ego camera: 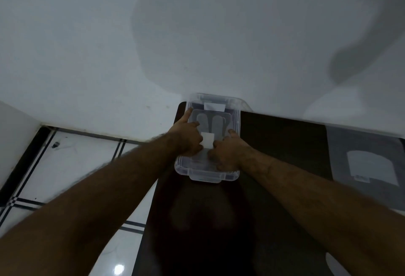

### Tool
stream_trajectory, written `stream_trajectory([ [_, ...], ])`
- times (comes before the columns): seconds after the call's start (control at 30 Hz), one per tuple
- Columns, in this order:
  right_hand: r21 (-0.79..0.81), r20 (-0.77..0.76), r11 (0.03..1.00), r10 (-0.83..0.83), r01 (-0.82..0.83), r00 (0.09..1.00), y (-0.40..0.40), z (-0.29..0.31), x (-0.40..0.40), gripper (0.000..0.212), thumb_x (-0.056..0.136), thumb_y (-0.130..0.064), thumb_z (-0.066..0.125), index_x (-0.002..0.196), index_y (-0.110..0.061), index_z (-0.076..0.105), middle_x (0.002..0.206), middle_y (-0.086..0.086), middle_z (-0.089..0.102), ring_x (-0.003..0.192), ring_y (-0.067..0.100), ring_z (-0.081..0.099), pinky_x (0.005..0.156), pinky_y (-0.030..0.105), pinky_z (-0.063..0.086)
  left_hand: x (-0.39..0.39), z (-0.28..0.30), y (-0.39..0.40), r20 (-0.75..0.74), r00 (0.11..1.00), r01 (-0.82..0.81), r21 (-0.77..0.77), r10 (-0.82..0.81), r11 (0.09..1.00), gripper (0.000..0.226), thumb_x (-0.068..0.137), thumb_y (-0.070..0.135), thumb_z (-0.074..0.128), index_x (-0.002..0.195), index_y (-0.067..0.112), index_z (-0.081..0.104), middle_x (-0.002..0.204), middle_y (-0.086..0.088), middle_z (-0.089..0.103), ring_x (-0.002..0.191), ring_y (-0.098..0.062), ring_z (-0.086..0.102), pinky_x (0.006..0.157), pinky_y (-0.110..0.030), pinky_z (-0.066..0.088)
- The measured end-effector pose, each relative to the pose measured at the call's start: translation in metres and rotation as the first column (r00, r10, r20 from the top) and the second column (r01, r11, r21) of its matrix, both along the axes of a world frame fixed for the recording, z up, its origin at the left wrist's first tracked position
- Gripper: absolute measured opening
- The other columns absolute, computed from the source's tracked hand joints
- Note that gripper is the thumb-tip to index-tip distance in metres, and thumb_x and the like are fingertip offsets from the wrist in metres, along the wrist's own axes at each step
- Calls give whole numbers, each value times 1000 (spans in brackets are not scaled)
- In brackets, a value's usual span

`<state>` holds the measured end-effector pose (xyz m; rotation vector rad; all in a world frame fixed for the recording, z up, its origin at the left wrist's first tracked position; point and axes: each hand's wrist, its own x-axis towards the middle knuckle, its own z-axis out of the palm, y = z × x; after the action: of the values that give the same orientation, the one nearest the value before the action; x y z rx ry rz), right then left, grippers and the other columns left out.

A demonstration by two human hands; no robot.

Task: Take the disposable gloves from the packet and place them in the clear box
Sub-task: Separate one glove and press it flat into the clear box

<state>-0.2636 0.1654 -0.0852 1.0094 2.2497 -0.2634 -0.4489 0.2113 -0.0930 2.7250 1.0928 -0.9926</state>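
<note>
1. A clear box [207, 167] sits on a dark table [274, 144], its far end against a pale wall [87, 45].
2. Both hands reach into the box. The left hand [189, 136] presses down inside it, forefinger stretched toward the far left corner. The right hand [228, 151] is curled at the near right side.
3. Between the hands lies a pale, flat sheet with a white square patch [207, 140]. It looks like the disposable gloves [215, 125], already inside the box.
4. Grip: both hands seem to press or pinch the sheet, but the fingertips are hidden, so I cannot tell.
5. Risk: thin plastic may cling to the fingers and lift out when the hands withdraw. The light box could also slide.
6. Right of the box, at the table's edge, lies a grey packet [363, 166], partly cut off.
7. The scene is dim and blurred, and glove outlines are faint.
</note>
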Motion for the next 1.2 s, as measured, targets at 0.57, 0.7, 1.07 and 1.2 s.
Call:
stream_trajectory([
  [0.57,52,-52,992,-109,111,993,-10,8,-1,58,106,-50,54,157,-24,47,162,12,49,158,38,32,127,70,-3,17,-6,16,-5,998,-60,104,61,993,74,109,66,24,168,22,30,176,-2,28,167,-24,11,122,-75,-15],
  [0.7,91,-7,991,-102,102,995,-15,11,-3,52,106,-53,53,150,-26,55,149,9,61,148,37,47,127,71,1,15,0,14,26,999,-44,175,40,984,70,110,62,29,166,21,38,174,-5,35,165,-27,19,123,-75,-12],
  [1.07,120,-89,983,-131,141,987,-18,10,0,47,103,-49,59,145,-30,62,152,7,61,154,37,40,126,69,-5,18,17,-25,-26,998,-48,149,52,988,36,101,43,62,133,26,70,146,-1,68,154,-30,41,123,-76,-12],
  [1.2,180,-224,962,-166,208,960,-31,21,18,36,104,-44,56,135,-28,65,125,4,72,134,29,60,127,68,-2,32,43,-54,180,963,-235,201,200,951,31,100,29,58,127,22,71,136,-2,72,149,-26,46,127,-72,-5],
])
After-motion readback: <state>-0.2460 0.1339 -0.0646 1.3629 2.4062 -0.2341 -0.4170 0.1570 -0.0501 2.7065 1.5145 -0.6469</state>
